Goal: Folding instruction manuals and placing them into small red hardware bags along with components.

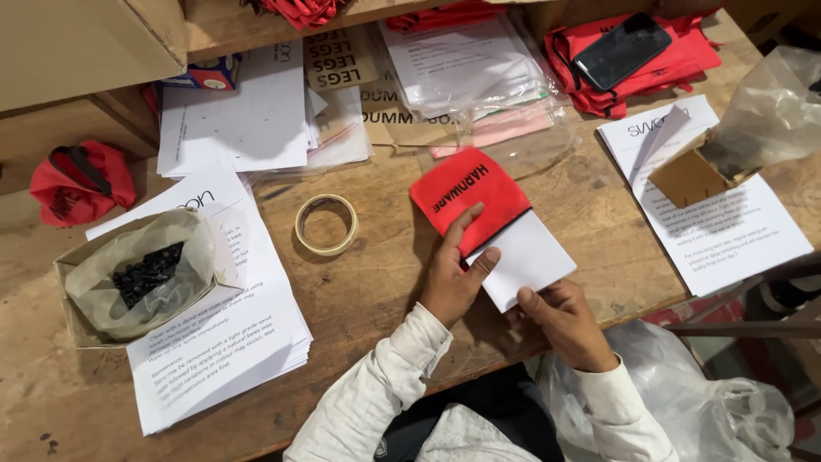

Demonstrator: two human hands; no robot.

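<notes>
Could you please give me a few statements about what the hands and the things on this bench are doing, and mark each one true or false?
1. The left hand rests on the red fabric pouch. True.
2. The right hand holds a pair of scissors. False: it grips the white folded paper at its near edge.
3. The white folded paper sits partly inside the red fabric pouch. True.
4. The roll of tape is stacked on the pouch. False: it lies flat on the wooden bench, apart, to the pouch's left.
5. The black phone lies on a pile of red fabric. True.
</notes>
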